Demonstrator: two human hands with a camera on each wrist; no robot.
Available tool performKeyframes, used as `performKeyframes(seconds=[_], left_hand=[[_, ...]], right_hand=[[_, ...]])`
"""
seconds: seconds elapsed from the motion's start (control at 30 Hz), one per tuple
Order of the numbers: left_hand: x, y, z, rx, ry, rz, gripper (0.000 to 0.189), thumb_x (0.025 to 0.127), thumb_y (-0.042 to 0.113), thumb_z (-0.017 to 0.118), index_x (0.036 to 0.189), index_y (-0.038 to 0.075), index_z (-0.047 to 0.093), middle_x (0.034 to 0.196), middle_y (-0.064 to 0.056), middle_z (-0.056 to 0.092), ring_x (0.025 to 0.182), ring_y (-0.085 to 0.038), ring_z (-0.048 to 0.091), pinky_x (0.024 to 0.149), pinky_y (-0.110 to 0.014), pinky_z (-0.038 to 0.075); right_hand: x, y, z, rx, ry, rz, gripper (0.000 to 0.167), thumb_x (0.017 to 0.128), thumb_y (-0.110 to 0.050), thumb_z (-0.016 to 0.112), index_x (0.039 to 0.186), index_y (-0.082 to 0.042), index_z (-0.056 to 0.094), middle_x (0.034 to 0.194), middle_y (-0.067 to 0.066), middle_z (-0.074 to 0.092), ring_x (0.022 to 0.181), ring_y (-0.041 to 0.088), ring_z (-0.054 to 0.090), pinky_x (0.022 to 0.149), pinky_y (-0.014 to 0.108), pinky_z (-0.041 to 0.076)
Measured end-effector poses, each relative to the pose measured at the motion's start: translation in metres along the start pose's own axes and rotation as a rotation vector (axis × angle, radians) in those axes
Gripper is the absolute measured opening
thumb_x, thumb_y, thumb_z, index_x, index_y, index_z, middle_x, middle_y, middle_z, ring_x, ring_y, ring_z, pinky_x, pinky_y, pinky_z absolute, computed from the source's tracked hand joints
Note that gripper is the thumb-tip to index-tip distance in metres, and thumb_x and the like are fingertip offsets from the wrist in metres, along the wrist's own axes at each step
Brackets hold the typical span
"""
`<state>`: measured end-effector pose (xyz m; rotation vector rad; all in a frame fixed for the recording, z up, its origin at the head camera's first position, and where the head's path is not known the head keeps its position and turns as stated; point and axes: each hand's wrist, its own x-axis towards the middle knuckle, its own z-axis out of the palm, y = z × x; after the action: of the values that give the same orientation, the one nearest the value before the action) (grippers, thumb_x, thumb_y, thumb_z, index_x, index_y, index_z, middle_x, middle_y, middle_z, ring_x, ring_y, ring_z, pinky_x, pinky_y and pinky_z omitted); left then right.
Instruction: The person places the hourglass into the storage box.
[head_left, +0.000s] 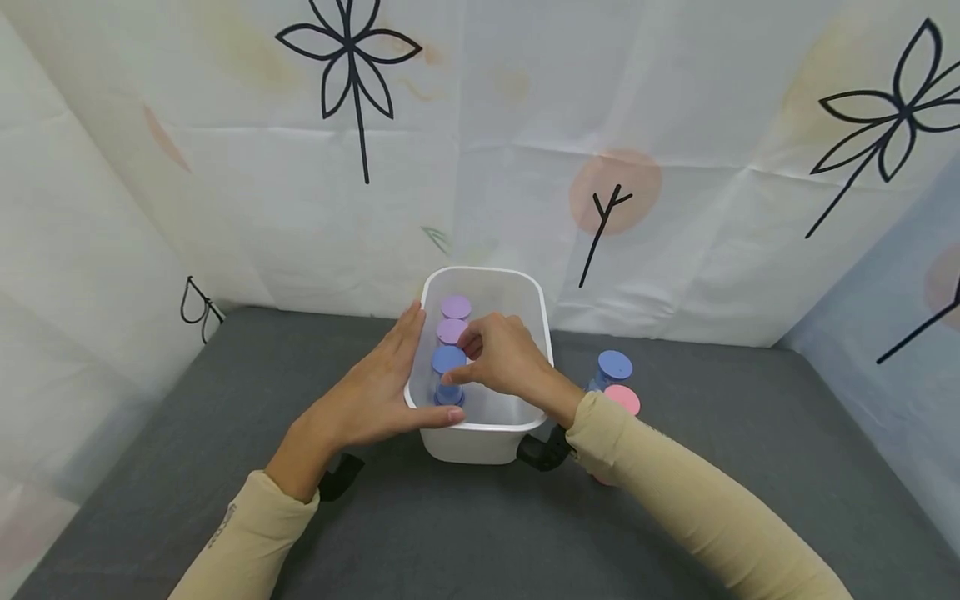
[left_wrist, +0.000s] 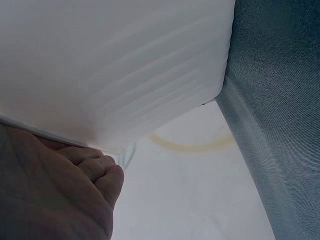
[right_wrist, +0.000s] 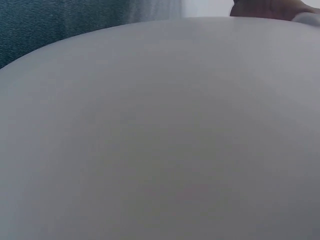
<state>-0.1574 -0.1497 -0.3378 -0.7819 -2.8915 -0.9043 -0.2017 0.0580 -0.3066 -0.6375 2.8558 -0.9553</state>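
Note:
In the head view a white plastic bin [head_left: 480, 447] stands before me, with small lidded containers in a row along its left wall. Two have purple lids [head_left: 455, 307]; nearer me come a blue-lidded container [head_left: 448, 360] and another blue one [head_left: 449, 394]. My right hand [head_left: 504, 357] reaches over the bin's right rim, thumb and fingers around the right side of the farther blue lid. Stretched along the left rim is my left hand [head_left: 378, 387], its thumb over the front rim. The left wrist view shows its fingers [left_wrist: 95, 170] against the bin's outside wall.
Right of the bin, partly behind my right forearm, stand a blue-lidded container [head_left: 615, 366] and a pink-lidded one [head_left: 622, 398]. A dark grey cloth [head_left: 465, 533] covers the table. Printed white curtains [head_left: 510, 208] rise behind it and at both sides.

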Motion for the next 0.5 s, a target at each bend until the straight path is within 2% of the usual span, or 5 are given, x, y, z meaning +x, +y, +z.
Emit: performKeyframes(seconds=[0.2,0.5], left_hand=[[0.000,0.000,0.002,-0.007,0.000,0.004,0.129,0.079,0.075,0.068,0.163,0.013,-0.007,0.170,0.001,-0.012,0.155,-0.022,0.002,0.117,-0.056,0.025],[0.000,0.000,0.001,-0.011,0.004,-0.008,0.129,0.078,0.077,0.068,0.163,0.012,-0.006,0.170,0.000,-0.011,0.155,-0.020,0.000,0.119,-0.054,0.021]], right_hand=[[-0.009,0.001,-0.008,0.077,0.015,-0.025,0.048,0.070,-0.029,0.095,0.107,-0.003,0.077,0.099,0.006,0.076,0.095,0.023,0.073,0.083,0.034,0.058],[-0.034,0.000,-0.044,0.226,0.054,-0.130,0.048,0.074,-0.024,0.093,0.114,-0.003,0.075,0.106,0.007,0.076,0.097,0.019,0.073,0.089,0.037,0.057]])
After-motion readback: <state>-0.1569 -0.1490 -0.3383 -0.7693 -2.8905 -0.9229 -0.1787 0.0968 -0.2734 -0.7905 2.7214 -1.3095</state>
